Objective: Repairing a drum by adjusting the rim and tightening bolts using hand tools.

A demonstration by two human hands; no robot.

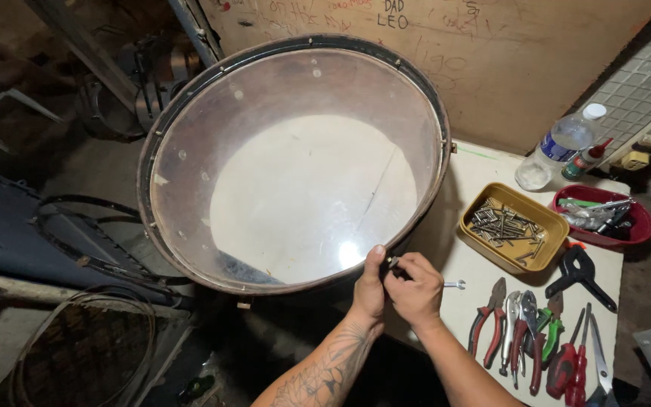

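Note:
A large round drum (295, 162) with a clear head and a dark hoop stands tilted on the edge of a white table (484, 162). My left hand (368, 290) presses its thumb on the hoop at the near rim. My right hand (416, 290) sits just beside it, fingers pinched on a small metal part at the rim. A small silver wrench (453, 284) lies on the table just right of my right hand.
A yellow tray (559, 234) of bolts, a red tray (638, 218) of parts, a plastic bottle (555, 147), a black clamp (580, 273) and several pliers and screwdrivers (536, 339) lie on the right. Loose hoops (77, 241) lie at left.

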